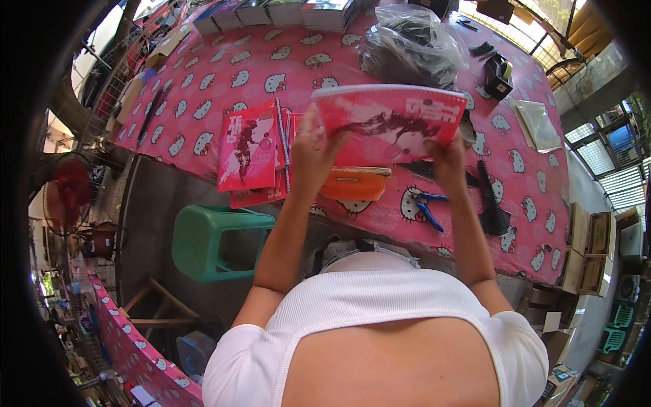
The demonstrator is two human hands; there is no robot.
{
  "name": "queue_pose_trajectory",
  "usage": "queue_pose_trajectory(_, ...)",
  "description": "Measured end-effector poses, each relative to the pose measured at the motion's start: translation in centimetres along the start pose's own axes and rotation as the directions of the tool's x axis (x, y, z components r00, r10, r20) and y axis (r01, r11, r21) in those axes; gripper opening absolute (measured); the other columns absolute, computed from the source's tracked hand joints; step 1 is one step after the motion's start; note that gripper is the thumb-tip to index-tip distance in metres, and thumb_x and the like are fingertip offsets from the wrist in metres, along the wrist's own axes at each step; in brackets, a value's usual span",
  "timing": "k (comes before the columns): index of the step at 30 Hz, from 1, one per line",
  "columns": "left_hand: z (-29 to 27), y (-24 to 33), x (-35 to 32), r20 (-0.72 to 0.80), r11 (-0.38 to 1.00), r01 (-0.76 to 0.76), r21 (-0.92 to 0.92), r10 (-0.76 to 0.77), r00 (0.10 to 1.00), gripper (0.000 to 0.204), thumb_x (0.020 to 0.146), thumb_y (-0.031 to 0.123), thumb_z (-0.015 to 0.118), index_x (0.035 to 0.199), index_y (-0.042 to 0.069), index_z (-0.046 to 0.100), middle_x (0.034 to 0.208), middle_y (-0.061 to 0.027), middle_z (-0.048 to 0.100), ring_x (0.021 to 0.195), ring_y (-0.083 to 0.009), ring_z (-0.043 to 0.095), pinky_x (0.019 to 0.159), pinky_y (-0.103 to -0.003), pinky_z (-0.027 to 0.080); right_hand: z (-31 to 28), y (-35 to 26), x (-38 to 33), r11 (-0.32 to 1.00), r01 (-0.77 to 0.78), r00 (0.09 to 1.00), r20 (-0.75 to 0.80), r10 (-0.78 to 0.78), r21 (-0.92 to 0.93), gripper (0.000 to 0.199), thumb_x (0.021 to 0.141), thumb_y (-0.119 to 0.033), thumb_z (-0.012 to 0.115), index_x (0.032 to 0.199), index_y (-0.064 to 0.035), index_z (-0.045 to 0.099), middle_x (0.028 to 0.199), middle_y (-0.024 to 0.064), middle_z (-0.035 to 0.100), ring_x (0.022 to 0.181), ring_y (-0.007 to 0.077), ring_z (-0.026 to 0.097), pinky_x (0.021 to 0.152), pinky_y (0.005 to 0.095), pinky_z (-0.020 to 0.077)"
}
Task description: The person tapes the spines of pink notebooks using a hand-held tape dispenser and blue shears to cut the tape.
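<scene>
Between my two hands, above the table, is a red spiral notebook [390, 122] with a dark printed figure on its cover, its coil along the far edge. My left hand [317, 144] grips its left side, and my right hand [447, 150] holds the lower right corner. On the table left of my left hand lies a small pile of similar red spiral notebooks [247, 152]. An orange block-shaped thing [356, 183] sits under the held notebook. Nearer my right forearm are blue-handled pliers [430, 210] and black comb-like strips [494, 207].
A pink cartoon-print cloth covers the table [271, 57]. At its far side stand stacks of books [291, 13], a clear plastic bag [413, 51] of dark material and a black tape dispenser [498, 78]. Clear plastic sleeves [538, 125] lie at right. A green stool [210, 244] stands at left.
</scene>
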State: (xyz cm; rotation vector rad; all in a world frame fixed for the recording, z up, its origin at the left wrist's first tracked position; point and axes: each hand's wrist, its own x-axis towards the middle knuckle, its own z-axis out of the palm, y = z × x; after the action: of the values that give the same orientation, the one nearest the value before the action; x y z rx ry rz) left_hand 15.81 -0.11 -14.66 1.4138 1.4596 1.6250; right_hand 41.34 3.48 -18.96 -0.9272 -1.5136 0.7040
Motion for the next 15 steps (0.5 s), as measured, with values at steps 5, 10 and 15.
queue_pose_trajectory(5, -3.1, 0.6, 0.2, 0.218, 0.993, -0.110, -0.042, 0.117, 0.969, 0.026, 0.084, 0.009, 0.067, 0.108, 0.003, 0.061, 0.090, -0.0068, 0.067, 0.082, -0.0114, 0.061, 0.073, -0.025, 0.047, 1.6, 0.6, -3.3, 0.954, -0.294, 0.919, 0.293, 0.263, 0.065, 0.031, 0.081, 0.003, 0.058, 0.111, -0.0018, 0.050, 0.094, 0.0116, 0.053, 0.089, 0.0254, 0.056, 0.076, 0.0325, 0.0456)
queue_pose_trajectory(10, -2.3, -4.5, -2.8, -0.035, 0.981, 0.015, -0.193, -0.022, 0.999, 0.051, 0.078, 0.005, 0.073, 0.123, 0.003, 0.048, 0.106, -0.0089, 0.062, 0.097, -0.0135, 0.057, 0.085, -0.026, 0.044, 2.5, 5.4, -6.9, 0.980, -0.020, 0.937, 0.338, 0.088, -0.199, 0.043, 0.076, 0.003, 0.067, 0.114, -0.0031, 0.048, 0.109, 0.0111, 0.048, 0.099, 0.0255, 0.052, 0.082, 0.0314, 0.0449)
queue_pose_trajectory(15, -1.1, -7.3, -6.5, 0.111, 0.987, 0.020, 0.161, -0.038, 0.993, 0.091, 0.067, 0.003, 0.081, 0.138, -0.005, 0.025, 0.122, -0.0133, 0.050, 0.106, -0.0190, 0.054, 0.096, -0.030, 0.042, 4.5, 2.6, -8.4, 0.941, -0.316, 0.933, 0.221, 0.285, 0.123, 0.072, 0.067, -0.002, 0.077, 0.127, -0.0036, 0.036, 0.118, 0.0144, 0.046, 0.112, 0.0290, 0.047, 0.096, 0.0352, 0.0381)
